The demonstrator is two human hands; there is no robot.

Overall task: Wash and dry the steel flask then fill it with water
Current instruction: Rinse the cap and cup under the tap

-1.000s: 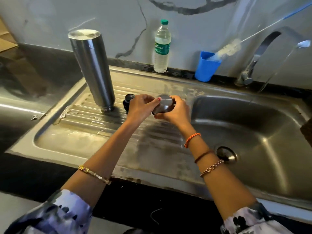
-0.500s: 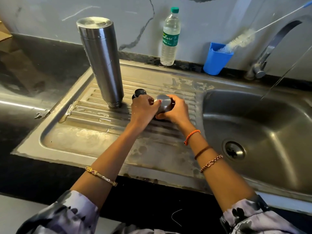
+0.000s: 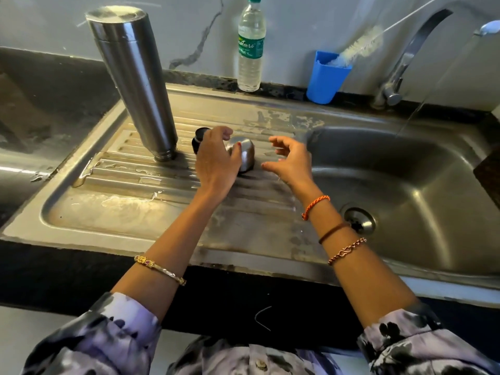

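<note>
Steel flask (image 3: 132, 85) stands upside down on the ribbed drainboard (image 3: 140, 212) of the sink, mouth down, left of our hands; water beads and small pools lie on the ribs around it. We read this as the draining stage: washing looks done, drying and filling not yet.

Our left hand (image 3: 216, 163) rests over the steel cap (image 3: 243, 155), fingers loosely curved on its left side and top. Whether it truly grips the cap or only touches it we cannot tell from this view. The cap sits on the drainboard just right of the flask. A small black inner stopper (image 3: 199, 138) stands between flask and cap, partly hidden behind the left fingers.

Our right hand (image 3: 290, 159) hangs just beside the cap, fingers spread and relaxed, holding nothing, apart from the steel.

Tap (image 3: 414, 52) at the back right is running (a thin stream falls toward the basin (image 3: 405, 171)). A blue cup (image 3: 326, 79) with a bottle brush (image 3: 357, 47) stands on the back ledge, and a plastic water bottle (image 3: 250, 47) stands near it.

Judgement on the next move: the parts need to be left to drain or wiped dry, but no cloth is in view. Then the flask must be turned upright and carried under the stream. The wet steel is likely slippery, so a full wrap of the hand seems wise.
</note>
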